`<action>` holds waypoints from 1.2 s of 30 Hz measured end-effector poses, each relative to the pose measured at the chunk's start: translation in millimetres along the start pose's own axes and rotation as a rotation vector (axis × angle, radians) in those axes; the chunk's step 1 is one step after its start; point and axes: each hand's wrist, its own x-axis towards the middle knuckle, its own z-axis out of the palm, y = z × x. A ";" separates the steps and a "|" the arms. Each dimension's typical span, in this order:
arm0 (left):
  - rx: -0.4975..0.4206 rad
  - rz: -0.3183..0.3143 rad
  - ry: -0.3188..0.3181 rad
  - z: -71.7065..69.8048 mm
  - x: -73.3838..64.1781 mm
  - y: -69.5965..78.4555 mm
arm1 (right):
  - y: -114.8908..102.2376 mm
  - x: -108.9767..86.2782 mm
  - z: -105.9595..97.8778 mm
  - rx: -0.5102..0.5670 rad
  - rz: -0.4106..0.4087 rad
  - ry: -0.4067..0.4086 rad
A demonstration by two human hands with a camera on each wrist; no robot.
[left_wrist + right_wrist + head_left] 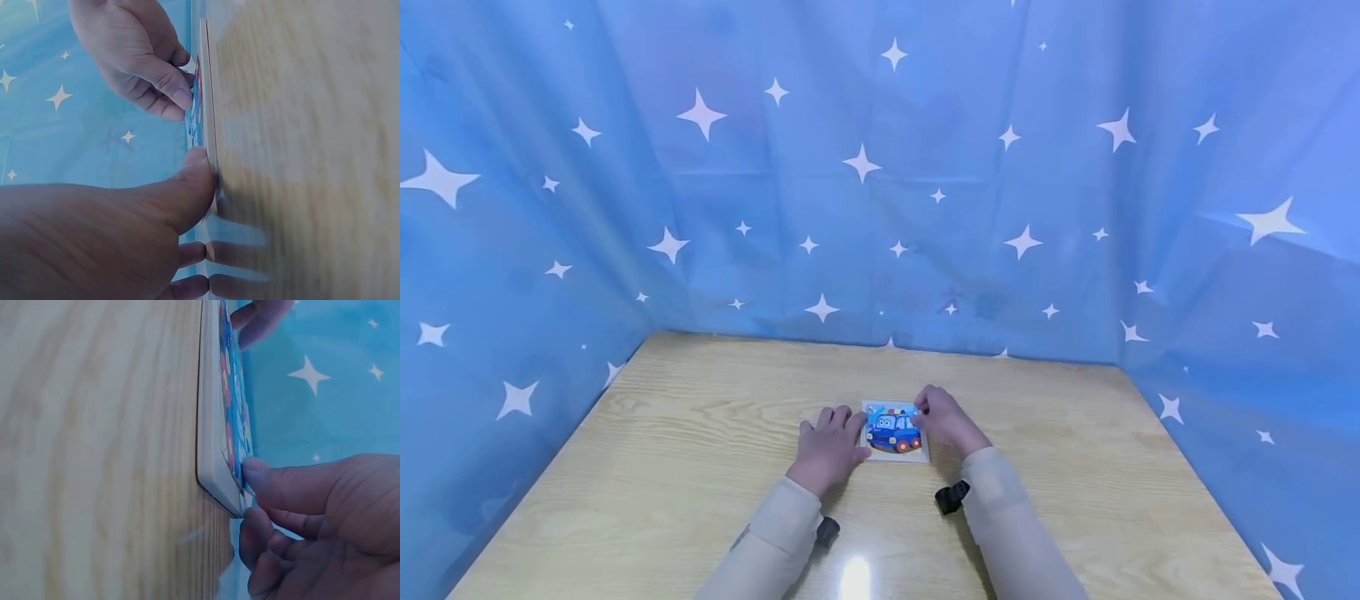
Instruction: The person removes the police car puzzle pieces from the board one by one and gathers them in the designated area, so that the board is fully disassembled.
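A small flat picture puzzle in a pale frame lies on the wooden table, printed with a blue cartoon car with eyes. At its left side my left hand spreads its fingers, the thumb pressing the near edge and other fingertips resting on the table beside it, as the left wrist view shows. My right hand is over the far right corner. There the thumb and curled fingers pinch a small corner piece, largely hidden by the thumb; I cannot tell whether it is lifted out.
The light wooden table extends around the puzzle on all sides. A blue curtain with white stars encloses the back and both sides. Dark wrist cameras sit at the cuffs, and a bright reflection shines near the table's front.
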 end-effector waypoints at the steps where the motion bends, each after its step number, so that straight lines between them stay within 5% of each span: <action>1: 0.002 0.004 0.012 0.4 0.0 -0.7 | -0.5 0.3 -0.1 0.003 -0.001 0.007; 17: 0.007 0.008 -0.072 -6.4 -2.1 2.4 | 6.3 -0.5 -0.2 0.025 -0.028 0.015; 24: -0.009 0.006 -0.059 -11.1 -4.4 0.2 | 2.3 0.5 -1.3 0.025 -0.082 0.012; 36: -0.010 0.006 -0.081 -7.8 -1.1 -0.6 | 3.6 0.2 -0.6 -0.015 -0.062 -0.005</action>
